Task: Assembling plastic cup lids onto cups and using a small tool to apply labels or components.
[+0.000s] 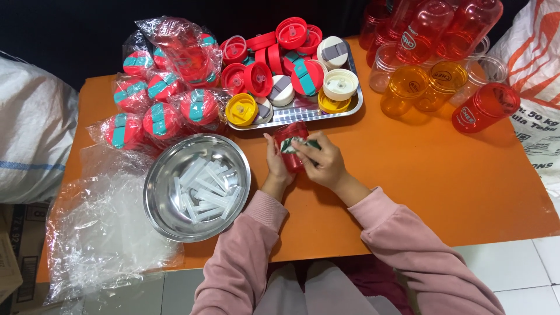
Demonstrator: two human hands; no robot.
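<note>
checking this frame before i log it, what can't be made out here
Head view only:
- Red lid: mostly covered by the left hand and right hand; its underside is hidden.
- Red bottles: tops cut off by the upper edge.
- White sack: cut off by the right edge.
- Clear straws in the steel bowl: overlapping, uncountable.

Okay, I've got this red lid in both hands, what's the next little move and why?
Probably press the teal flap down flat with your right hand while your left hand steadies the red lid. Your right fingers already rest on that flap, and the bagged lids all carry one across the top.
</note>
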